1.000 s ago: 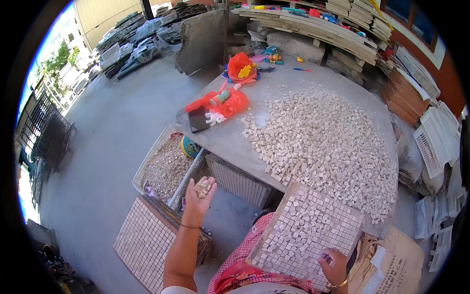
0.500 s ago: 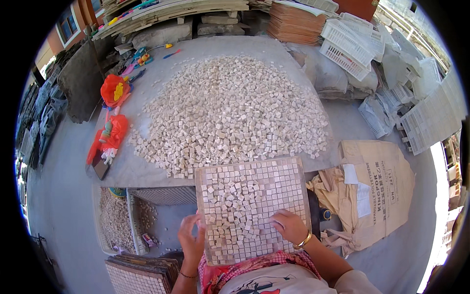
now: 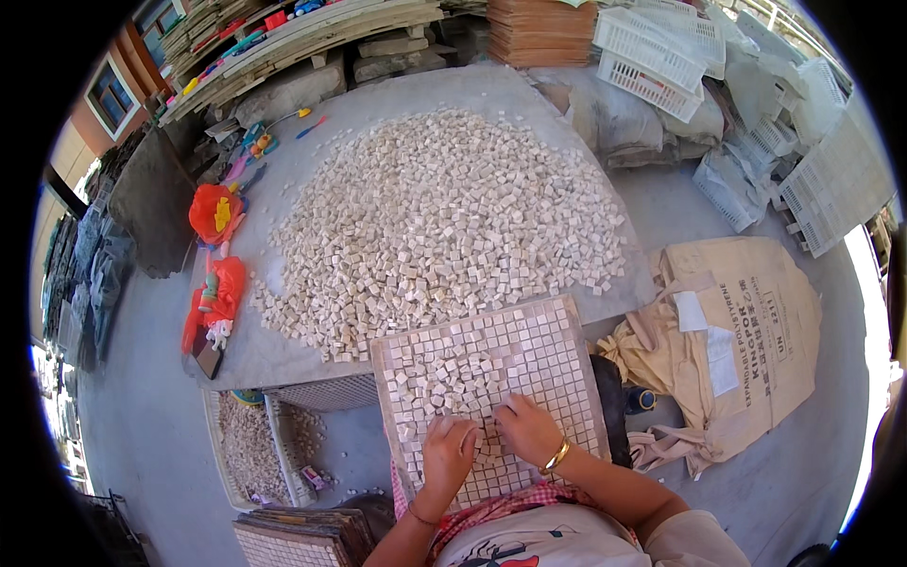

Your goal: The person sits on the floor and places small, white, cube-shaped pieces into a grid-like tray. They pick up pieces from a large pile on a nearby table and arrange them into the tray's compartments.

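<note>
A square mosaic board (image 3: 376, 378) with a gridded face rests tilted on my lap. Small pale stone tiles fill many of its squares, and loose tiles (image 3: 453, 369) lie heaped over its left and middle part. Over the lower middle of the board, my left hand (image 3: 450, 457) is bent down with fingers curled together among the loose tiles. Just to its right, my right hand (image 3: 529, 430), with a gold bangle at the wrist, has its fingers drawn together on the tiles. The fingertips of both hands hide what they pinch.
A large pile of stone tiles (image 3: 444, 217) covers the grey table ahead. White crates of tiles (image 3: 248, 454) and stacked mosaic boards (image 3: 293, 541) stand at lower left. A paper sack (image 3: 746, 331) lies at right. Red plastic bags (image 3: 215, 213) edge the table's left side.
My left hand has moved from the board's left edge onto its lower middle. My right hand has shifted left toward it. The view has tilted slightly.
</note>
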Demonstrator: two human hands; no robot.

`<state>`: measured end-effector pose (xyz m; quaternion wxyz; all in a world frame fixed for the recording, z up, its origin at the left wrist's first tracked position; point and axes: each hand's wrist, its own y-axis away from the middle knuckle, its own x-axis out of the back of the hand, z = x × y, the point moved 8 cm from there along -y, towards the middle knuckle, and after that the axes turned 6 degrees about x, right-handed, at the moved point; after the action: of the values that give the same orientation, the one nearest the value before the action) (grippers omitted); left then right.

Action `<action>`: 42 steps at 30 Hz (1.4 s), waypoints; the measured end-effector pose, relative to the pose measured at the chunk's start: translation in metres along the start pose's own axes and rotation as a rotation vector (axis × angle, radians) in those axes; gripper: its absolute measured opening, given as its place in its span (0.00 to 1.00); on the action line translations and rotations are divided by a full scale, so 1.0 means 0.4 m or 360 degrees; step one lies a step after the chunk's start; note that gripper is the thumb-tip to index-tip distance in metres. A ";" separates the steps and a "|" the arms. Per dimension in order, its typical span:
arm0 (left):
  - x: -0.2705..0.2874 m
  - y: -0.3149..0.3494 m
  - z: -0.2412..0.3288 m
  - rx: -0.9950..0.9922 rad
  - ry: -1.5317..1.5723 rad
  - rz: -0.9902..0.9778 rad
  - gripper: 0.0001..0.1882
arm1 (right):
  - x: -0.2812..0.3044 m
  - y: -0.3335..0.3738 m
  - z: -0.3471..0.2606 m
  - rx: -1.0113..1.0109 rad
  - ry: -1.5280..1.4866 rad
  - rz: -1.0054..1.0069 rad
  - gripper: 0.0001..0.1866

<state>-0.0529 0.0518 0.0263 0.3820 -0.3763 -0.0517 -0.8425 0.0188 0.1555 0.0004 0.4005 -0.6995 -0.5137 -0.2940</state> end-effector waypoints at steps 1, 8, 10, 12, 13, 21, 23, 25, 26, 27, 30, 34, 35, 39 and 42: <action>-0.002 0.001 0.001 -0.0024 0.0010 -0.0006 0.06 | -0.003 -0.003 0.004 -0.0018 -0.0006 -0.0013 0.11; -0.041 0.043 0.030 -0.0206 -0.0125 -0.0148 0.08 | 0.023 -0.016 -0.017 0.0148 -0.0266 0.0005 0.09; -0.057 0.056 0.039 -0.0234 -0.0234 -0.0171 0.08 | 0.080 -0.010 -0.009 0.0011 -0.0418 0.0190 0.10; -0.080 0.061 0.041 -0.0263 -0.0356 -0.0216 0.08 | 0.093 0.011 0.026 -0.0243 -0.0688 0.0159 0.10; -0.080 0.066 0.042 -0.0258 -0.0379 -0.0226 0.08 | 0.093 0.024 0.046 -0.0371 -0.0822 0.0142 0.10; -0.054 0.115 0.041 -0.0234 -0.0295 -0.0233 0.09 | 0.081 0.065 0.059 -0.0411 -0.1002 -0.0049 0.06; -0.041 0.124 0.050 -0.0198 -0.0254 -0.0155 0.10 | 0.060 0.058 0.027 -0.0111 -0.0668 -0.0077 0.06; -0.028 0.124 0.047 -0.0151 -0.0211 -0.0110 0.10 | 0.017 0.056 0.000 0.0009 -0.0464 -0.0129 0.07; -0.022 0.122 0.039 -0.0120 -0.0188 -0.0104 0.10 | -0.003 0.050 -0.013 0.0038 -0.0379 -0.0166 0.06; -0.016 0.121 0.032 -0.0089 -0.0164 -0.0098 0.10 | -0.017 0.044 -0.022 0.0066 -0.0292 -0.0201 0.06; 0.008 0.131 0.019 -0.0036 -0.0167 0.0010 0.09 | 0.011 0.019 -0.024 -0.0079 -0.0261 -0.0001 0.07; 0.030 0.138 0.008 -0.0042 -0.0130 -0.0002 0.09 | 0.014 0.011 -0.036 0.0071 -0.0174 0.0023 0.10; 0.033 0.139 0.005 -0.0037 -0.0101 0.0014 0.09 | 0.009 0.014 -0.041 0.0093 -0.0119 -0.0038 0.11; 0.043 0.141 -0.003 -0.0032 -0.0056 0.0046 0.10 | 0.015 0.020 -0.074 0.0103 -0.0001 -0.0037 0.12; 0.035 0.145 -0.002 -0.0067 -0.0028 0.0028 0.11 | 0.005 0.029 -0.078 0.0164 -0.0036 -0.0011 0.13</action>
<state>-0.0199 0.0023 0.0236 0.3808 -0.3920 -0.0341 -0.8367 0.0303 0.1277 0.0148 0.4291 -0.6794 -0.5352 -0.2605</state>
